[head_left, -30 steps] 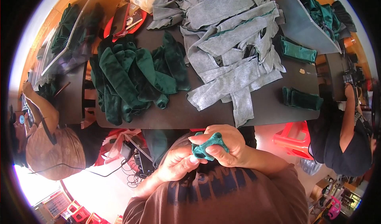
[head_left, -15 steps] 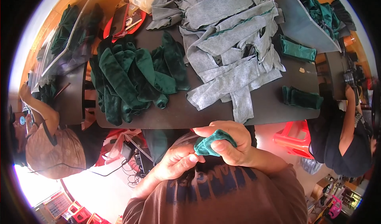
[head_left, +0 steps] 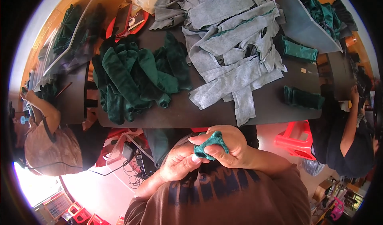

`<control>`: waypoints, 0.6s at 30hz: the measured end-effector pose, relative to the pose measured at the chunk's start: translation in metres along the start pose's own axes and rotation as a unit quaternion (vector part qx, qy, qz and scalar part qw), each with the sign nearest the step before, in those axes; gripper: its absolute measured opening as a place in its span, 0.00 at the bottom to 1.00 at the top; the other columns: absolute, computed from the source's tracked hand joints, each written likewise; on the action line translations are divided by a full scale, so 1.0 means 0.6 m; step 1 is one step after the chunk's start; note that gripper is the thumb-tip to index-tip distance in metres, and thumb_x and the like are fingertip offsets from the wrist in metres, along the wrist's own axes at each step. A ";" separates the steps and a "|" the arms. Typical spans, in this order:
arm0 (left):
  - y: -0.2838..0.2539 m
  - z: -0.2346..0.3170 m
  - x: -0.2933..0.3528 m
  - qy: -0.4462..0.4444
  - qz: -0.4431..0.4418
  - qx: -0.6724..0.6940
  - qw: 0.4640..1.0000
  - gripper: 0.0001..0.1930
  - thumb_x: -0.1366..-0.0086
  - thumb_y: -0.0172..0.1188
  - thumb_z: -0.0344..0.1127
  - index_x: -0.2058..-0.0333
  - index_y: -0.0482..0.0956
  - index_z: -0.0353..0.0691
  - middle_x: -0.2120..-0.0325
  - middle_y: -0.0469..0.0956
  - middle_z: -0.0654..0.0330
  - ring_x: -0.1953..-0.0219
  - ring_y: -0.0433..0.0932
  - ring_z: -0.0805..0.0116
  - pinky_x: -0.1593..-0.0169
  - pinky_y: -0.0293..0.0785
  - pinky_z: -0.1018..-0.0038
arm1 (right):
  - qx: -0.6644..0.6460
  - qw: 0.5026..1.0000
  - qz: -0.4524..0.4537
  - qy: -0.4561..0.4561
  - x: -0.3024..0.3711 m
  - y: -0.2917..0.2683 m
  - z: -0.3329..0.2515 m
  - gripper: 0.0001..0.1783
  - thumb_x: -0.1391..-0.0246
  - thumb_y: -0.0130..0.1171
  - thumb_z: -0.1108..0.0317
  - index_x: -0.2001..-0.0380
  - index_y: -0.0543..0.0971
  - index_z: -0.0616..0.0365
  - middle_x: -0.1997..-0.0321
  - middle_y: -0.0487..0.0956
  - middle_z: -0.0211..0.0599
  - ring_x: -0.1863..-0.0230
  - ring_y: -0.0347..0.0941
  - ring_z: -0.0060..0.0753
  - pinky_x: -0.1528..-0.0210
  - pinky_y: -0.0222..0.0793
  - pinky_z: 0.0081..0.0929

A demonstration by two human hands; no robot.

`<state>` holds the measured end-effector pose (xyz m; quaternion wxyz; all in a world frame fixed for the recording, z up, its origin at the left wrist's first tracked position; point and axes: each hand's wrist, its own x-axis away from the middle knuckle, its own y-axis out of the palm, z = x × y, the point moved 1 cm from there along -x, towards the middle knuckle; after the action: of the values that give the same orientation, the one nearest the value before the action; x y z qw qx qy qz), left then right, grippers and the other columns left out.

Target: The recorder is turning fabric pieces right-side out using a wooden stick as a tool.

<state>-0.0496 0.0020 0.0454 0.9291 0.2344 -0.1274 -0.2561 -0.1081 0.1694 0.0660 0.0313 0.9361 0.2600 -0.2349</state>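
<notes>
At the far left a seated person (head_left: pixel 48 145) bends over a side surface, only partly in view. Right of that, on the dark table (head_left: pixel 207 115), lies a heap of dark green velvet pieces (head_left: pixel 133 79), then a bigger heap of grey fabric strips (head_left: pixel 235 45), with a few folded green pieces (head_left: pixel 303 98) toward the right edge. Near the table's near edge, close to the chest, the left hand (head_left: pixel 181 161) and right hand (head_left: pixel 225 147) meet around a small green velvet piece (head_left: pixel 209 145). It sits between the two, with its long axis slanting from lower left to upper right. The right hand's thumb and fingers are closed on it from the right and above; the left thumb and forefinger pinch its lower left end. Most of the piece is covered by fingers, so its full shape is hard to make out. Another person (head_left: pixel 345 137) stands at the far right, cut off by the rim.
</notes>
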 end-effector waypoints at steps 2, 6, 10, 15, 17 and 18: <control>0.003 0.000 0.000 -0.020 0.020 0.017 0.999 0.16 0.35 0.47 0.41 0.67 0.74 0.31 0.83 0.66 0.68 0.82 0.61 0.82 0.78 0.56 0.84 | -0.002 1.000 -0.014 0.022 0.000 -0.002 0.001 0.16 0.45 0.49 0.63 0.62 0.75 0.65 0.73 0.77 0.39 0.83 0.66 0.29 0.79 0.60 0.25; 0.003 0.016 -0.008 -0.028 0.009 -0.006 1.000 0.17 0.35 0.46 0.42 0.68 0.74 0.32 0.84 0.66 0.68 0.82 0.61 0.82 0.77 0.57 0.84 | -0.013 0.998 -0.043 0.036 -0.003 -0.011 -0.002 0.16 0.45 0.49 0.63 0.60 0.75 0.66 0.70 0.78 0.40 0.79 0.69 0.27 0.76 0.63 0.22; -0.001 0.017 -0.008 -0.027 0.029 -0.088 0.995 0.18 0.35 0.46 0.43 0.70 0.72 0.30 0.87 0.64 0.67 0.85 0.56 0.82 0.79 0.53 0.82 | -0.073 0.990 0.035 0.116 -0.006 -0.015 -0.014 0.17 0.45 0.49 0.63 0.60 0.74 0.67 0.67 0.78 0.40 0.71 0.73 0.24 0.69 0.67 0.20; -0.002 0.016 -0.007 -0.027 0.007 -0.098 0.995 0.18 0.35 0.45 0.43 0.70 0.72 0.31 0.87 0.63 0.68 0.85 0.57 0.82 0.79 0.53 0.82 | -0.097 0.989 0.020 0.110 -0.012 -0.015 -0.019 0.16 0.46 0.50 0.65 0.61 0.74 0.69 0.67 0.78 0.42 0.71 0.74 0.24 0.69 0.68 0.19; -0.002 0.014 -0.009 -0.013 0.004 -0.092 0.996 0.18 0.35 0.45 0.43 0.70 0.72 0.30 0.87 0.64 0.68 0.85 0.57 0.82 0.79 0.53 0.82 | -0.093 0.989 0.016 0.110 -0.008 -0.010 -0.014 0.16 0.46 0.50 0.65 0.61 0.74 0.68 0.68 0.78 0.42 0.72 0.74 0.25 0.69 0.68 0.19; -0.001 0.014 -0.009 -0.013 0.005 -0.091 0.996 0.18 0.35 0.45 0.43 0.70 0.72 0.30 0.87 0.64 0.68 0.85 0.57 0.82 0.79 0.53 0.82 | -0.089 0.990 0.014 0.110 -0.006 -0.008 -0.011 0.16 0.46 0.50 0.65 0.62 0.75 0.68 0.69 0.78 0.42 0.73 0.74 0.25 0.70 0.68 0.20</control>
<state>-0.0574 0.0015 0.0516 0.9461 0.1446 -0.1166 -0.2652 -0.1107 0.1731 0.0740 0.0889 0.9533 0.2686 -0.1061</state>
